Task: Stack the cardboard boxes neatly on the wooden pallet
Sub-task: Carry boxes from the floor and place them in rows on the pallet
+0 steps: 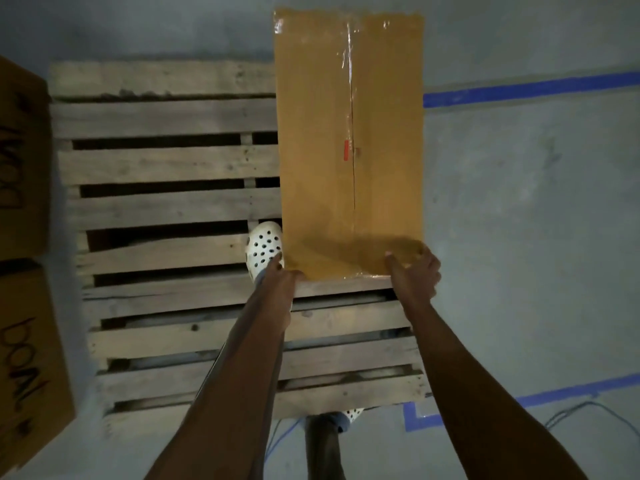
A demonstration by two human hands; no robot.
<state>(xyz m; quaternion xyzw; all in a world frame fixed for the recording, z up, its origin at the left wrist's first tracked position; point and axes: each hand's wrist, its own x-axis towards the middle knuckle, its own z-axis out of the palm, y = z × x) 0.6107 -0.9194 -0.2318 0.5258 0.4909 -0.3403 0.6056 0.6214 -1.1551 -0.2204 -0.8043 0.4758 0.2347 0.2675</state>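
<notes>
A long taped cardboard box [349, 140] lies along the right side of the wooden pallet [166, 164], its far end reaching past the pallet's back edge. My left hand [282, 277] grips the box's near left corner. At the near right corner, my right hand [414, 271] curls its fingers over the edge, thumb on top. Both arms stretch forward over the pallet's near slats.
Two more cardboard boxes with black writing stand at the left, one further away [20, 157] and one closer [27, 358]. A white perforated clog [264, 249] stands on the pallet beside the box. Blue tape lines [533, 90] mark the grey floor; cables [571, 412] lie near right.
</notes>
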